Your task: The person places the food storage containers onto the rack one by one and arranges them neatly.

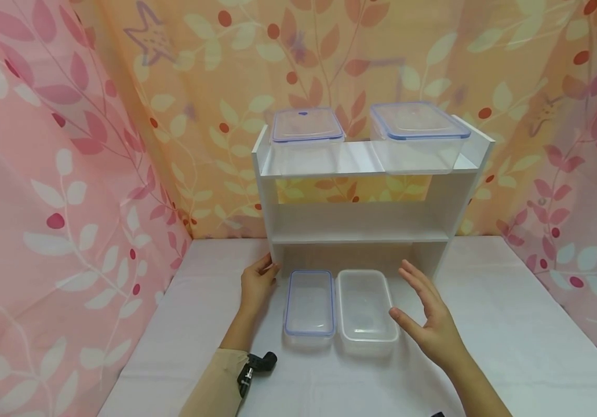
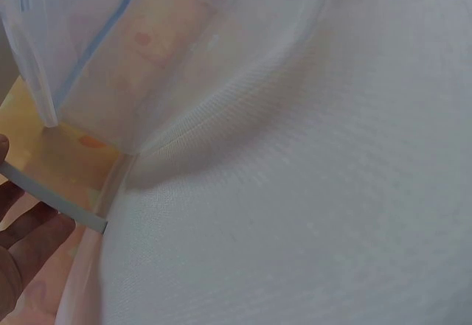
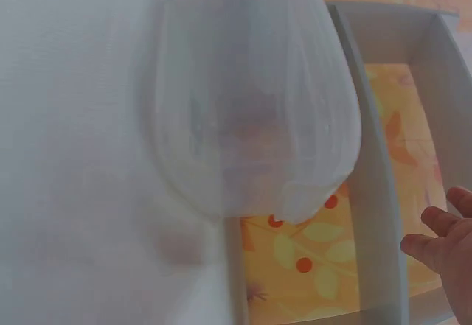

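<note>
My left hand (image 1: 258, 285) holds the lower left side panel of the white shelf (image 1: 361, 223). In the left wrist view the panel's edge (image 2: 63, 200) passes between the thumb and the curled fingers. Before the shelf stand two clear plastic food containers side by side. The left one has a blue-rimmed top (image 1: 310, 304); the right container (image 1: 367, 310) has a whitish rim. Just right of that one my right hand (image 1: 431, 321) hovers, fingers spread and nothing held. In the right wrist view, its fingers (image 3: 435, 244) appear in front of the shelf.
Two more clear containers with blue-rimmed lids, one on the left (image 1: 306, 142) and a larger one on the right (image 1: 418, 139), sit on the shelf's top board. White cloth (image 1: 497, 324) covers the table. Patterned curtains (image 1: 215, 87) surround it at the back and sides.
</note>
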Demonstrator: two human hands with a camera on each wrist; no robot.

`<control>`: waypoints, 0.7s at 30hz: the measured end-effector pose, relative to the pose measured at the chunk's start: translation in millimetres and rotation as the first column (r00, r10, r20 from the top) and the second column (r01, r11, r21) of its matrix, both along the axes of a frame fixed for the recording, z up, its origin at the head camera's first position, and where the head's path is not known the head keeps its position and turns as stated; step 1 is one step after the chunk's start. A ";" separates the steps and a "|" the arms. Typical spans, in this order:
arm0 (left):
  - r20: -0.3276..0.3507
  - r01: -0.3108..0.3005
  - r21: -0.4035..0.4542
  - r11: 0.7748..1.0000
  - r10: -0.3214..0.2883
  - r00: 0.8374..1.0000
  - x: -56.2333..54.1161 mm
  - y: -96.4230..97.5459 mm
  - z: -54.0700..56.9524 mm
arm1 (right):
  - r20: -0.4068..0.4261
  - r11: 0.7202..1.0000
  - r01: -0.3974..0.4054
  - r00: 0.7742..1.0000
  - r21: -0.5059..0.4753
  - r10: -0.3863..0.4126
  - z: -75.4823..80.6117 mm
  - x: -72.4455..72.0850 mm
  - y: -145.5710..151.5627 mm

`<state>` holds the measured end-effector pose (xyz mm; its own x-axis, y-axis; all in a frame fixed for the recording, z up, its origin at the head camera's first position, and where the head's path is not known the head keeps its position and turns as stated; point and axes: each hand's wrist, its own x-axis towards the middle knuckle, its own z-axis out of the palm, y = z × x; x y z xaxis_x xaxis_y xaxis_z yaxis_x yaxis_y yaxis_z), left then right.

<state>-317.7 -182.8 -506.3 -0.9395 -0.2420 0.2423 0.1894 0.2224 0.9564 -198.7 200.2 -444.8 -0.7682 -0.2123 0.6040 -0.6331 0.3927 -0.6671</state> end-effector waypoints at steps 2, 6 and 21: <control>0.000 -0.003 -0.002 1.000 0.003 1.000 0.5 0.2 0.1 | 0.022 1.000 -0.001 1.000 0.002 0.001 -5.6 -0.5 0.1; -0.001 -0.007 -0.001 1.000 0.007 1.000 1.3 0.6 0.5 | 0.066 1.000 0.005 0.998 0.015 -0.006 -14.9 -2.1 0.9; -0.004 -0.013 -0.003 1.000 0.013 1.000 1.9 0.3 0.1 | 0.177 0.999 -0.039 0.984 0.034 0.033 -42.8 -8.9 0.8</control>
